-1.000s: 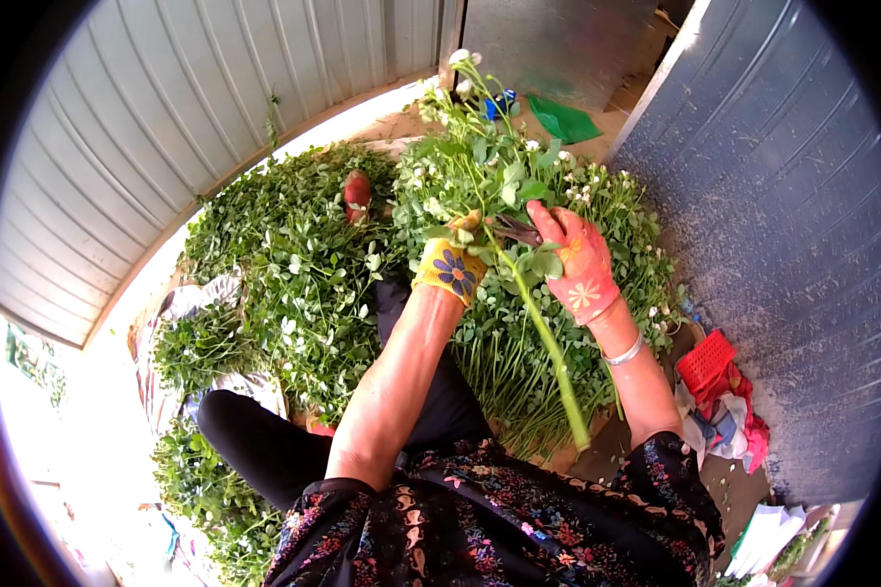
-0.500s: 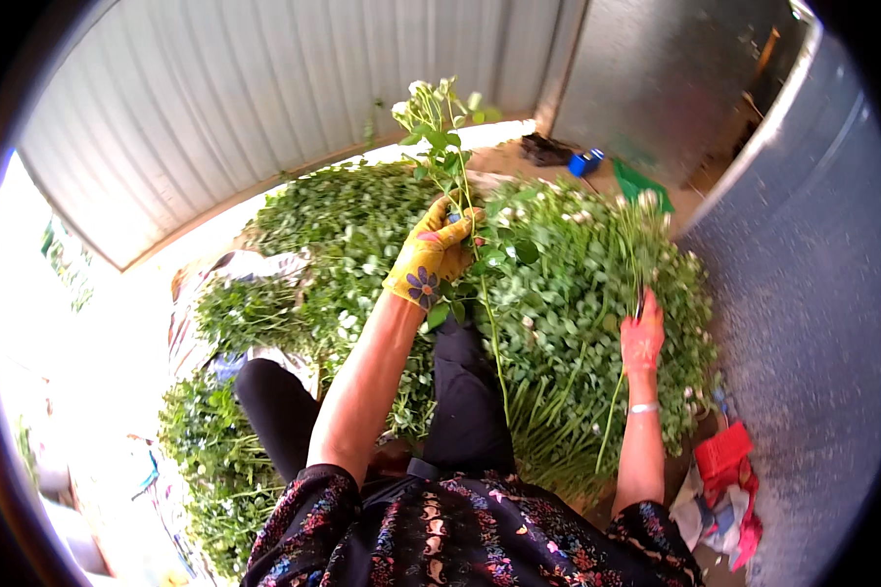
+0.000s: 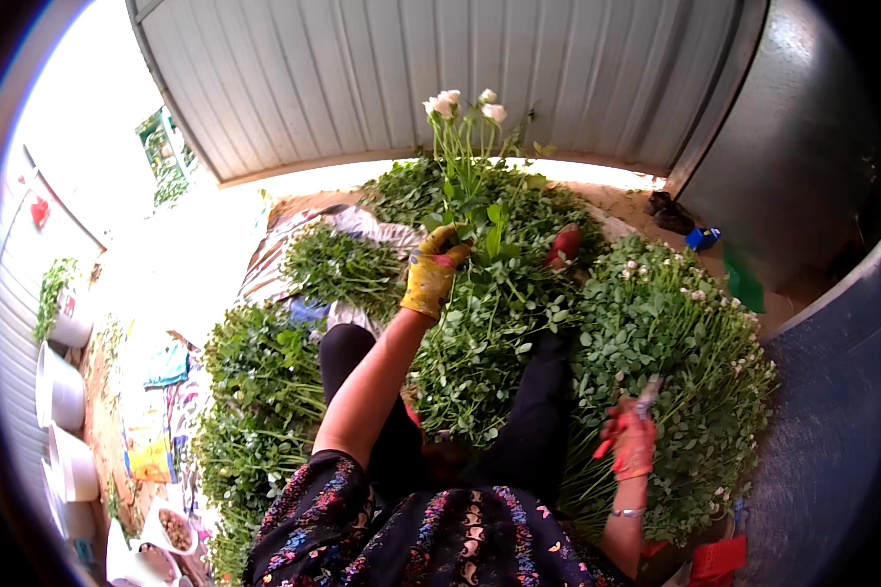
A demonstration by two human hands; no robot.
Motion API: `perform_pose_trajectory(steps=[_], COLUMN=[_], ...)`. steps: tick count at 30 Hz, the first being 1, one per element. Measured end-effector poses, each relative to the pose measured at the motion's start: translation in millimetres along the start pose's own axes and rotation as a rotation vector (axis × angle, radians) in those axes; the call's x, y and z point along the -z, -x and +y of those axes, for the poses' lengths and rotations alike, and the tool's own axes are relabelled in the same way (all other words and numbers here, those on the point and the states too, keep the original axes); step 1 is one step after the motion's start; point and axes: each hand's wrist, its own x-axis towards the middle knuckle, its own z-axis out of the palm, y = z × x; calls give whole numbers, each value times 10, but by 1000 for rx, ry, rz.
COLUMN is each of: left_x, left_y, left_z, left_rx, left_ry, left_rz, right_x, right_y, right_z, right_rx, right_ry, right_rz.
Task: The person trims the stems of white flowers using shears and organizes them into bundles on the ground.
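Head view: left hand (image 3: 431, 276), yellow floral glove, just above centre, fingers pinched around a white-flowered spray (image 3: 460, 174), which rises toward twelve o'clock against a corrugated metal wall (image 3: 597, 83). Right hand (image 3: 631, 445), red glove, at four o'clock, fingers curled around metal cutters (image 3: 648, 393), their tip pointing to one o'clock, over a leafy flower heap (image 3: 690, 342); white tubs (image 3: 72, 462) at eight o'clock.

Tan floor (image 3: 622, 203) bears broad heaps of leafy stems (image 3: 671, 338), some on a pale cloth (image 3: 387, 231), with white tubs (image 3: 64, 389) at left and a small blue box (image 3: 702, 238) at right rear.
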Motion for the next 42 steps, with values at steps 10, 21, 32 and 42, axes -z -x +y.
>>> perform_pose_trajectory(steps=[10, 21, 32, 42], left_x=[368, 382, 253, 238], left_y=[500, 678, 915, 946], left_z=[-520, -603, -466, -530], left_rx=[66, 151, 320, 377], left_ry=[190, 172, 207, 134], left_rz=[247, 294, 339, 314], right_x=[-763, -2181, -2198, -2157], right_y=[573, 8, -79, 18], right_z=[1160, 793, 965, 935], right_rx=[-751, -587, -701, -738], right_ry=[-70, -228, -428, -470], right_rz=[-718, -826, -826, -752])
